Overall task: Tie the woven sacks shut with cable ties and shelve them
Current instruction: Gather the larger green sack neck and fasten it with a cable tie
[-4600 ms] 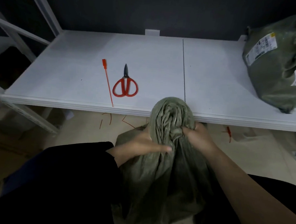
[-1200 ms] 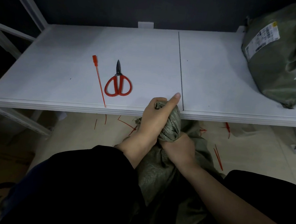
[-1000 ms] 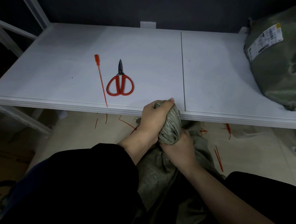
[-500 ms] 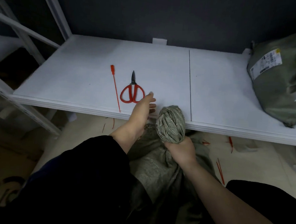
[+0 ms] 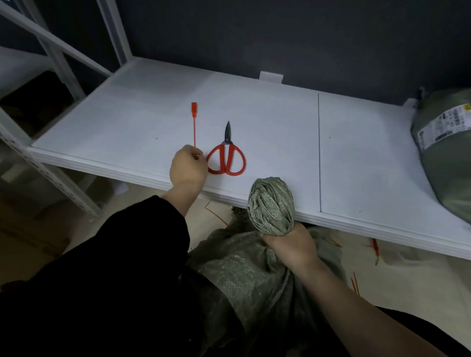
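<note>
The white shelf (image 5: pixel 260 111) spans the view. A woven sack (image 5: pixel 245 275) of dull green, coarse, crumpled cloth stands on the floor against the shelf's front edge, close before the person. Its neck (image 5: pixel 271 205) is twisted into a tight knob that rises upright over that edge. A second sack (image 5: pixel 455 164), labelled, lies on the shelf's far right, well apart. The right hand (image 5: pixel 291 242) has its grip curled tight round the neck just under the knob. The left hand (image 5: pixel 187 165) rests on the shelf, with the neck to its right and nearer the person. Just right of this hand lie the red-handled scissors (image 5: pixel 225 161), blades closed and pointing at the back wall. The left grip pinches the near tail of the red cable tie (image 5: pixel 194 126), a thin straight strip with a small square head. Its long axis runs away from the person, head at the far end. The left hand is plainly the nearer one; I judge the tie must swing right and crosswise to girdle the upright neck.
</note>
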